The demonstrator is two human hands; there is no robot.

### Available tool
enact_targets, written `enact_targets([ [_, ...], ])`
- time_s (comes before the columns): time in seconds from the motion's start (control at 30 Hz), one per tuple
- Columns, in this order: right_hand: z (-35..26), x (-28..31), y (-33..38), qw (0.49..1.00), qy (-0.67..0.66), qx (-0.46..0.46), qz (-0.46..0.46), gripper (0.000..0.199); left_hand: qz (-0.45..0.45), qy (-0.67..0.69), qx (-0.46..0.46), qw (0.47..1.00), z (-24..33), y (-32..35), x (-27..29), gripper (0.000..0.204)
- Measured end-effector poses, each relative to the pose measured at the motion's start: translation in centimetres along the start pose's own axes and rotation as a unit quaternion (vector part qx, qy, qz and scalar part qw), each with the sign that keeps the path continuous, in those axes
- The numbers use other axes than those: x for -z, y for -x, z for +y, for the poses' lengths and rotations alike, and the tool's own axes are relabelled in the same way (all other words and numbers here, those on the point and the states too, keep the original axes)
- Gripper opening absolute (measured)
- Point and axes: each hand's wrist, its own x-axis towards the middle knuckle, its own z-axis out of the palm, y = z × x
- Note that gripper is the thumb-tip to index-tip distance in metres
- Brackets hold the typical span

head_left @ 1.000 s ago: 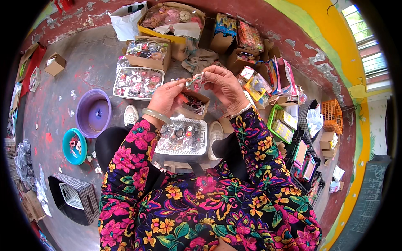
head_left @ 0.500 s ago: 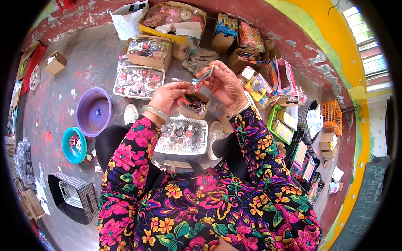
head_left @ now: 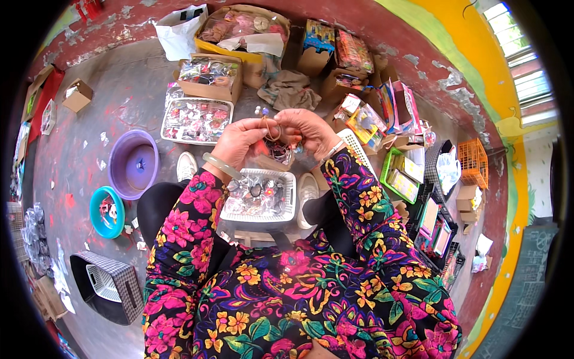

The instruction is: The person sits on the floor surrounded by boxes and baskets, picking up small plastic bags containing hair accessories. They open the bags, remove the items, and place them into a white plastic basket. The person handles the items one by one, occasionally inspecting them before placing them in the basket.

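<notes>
Pinches a thin beaded cord (head_left: 266, 112) between thumb and fingers of the left hand (head_left: 239, 140), above and beyond the white basket (head_left: 292, 196) of small bagged items. Curls the right hand (head_left: 311, 130) in beside the cord, too crowded to tell whether gripping it. Risks dropping the cord through so narrow a pinch, perhaps into the cardboard box (head_left: 270, 162) just beyond the basket, or tangling it with an uneven pull.
</notes>
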Motion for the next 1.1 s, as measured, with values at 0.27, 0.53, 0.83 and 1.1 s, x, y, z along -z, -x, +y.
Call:
enact_targets([
  [0.27,0.9,2.0,-1.8,0.985,0.095,0.004,0.142,0.013,0.203,0.020,-0.003,0.979,-0.6,0.0,2.3,0.028],
  [0.53,6.4,7.3,-6.4,0.924,0.305,-0.077,0.216,0.025,0.188,0.107,-0.009,0.976,0.5,0.1,2.3,0.036],
  [0.83,0.3,3.7,-2.1,0.988,0.031,-0.018,0.147,0.032,0.137,0.131,-0.063,0.980,0.5,-0.3,1.8,0.033],
  [1.1,-3.6,0.5,4.3,0.983,-0.122,0.138,0.019,0.018,0.132,0.076,-0.086,0.985,-0.1,0.0,1.8,0.022],
])
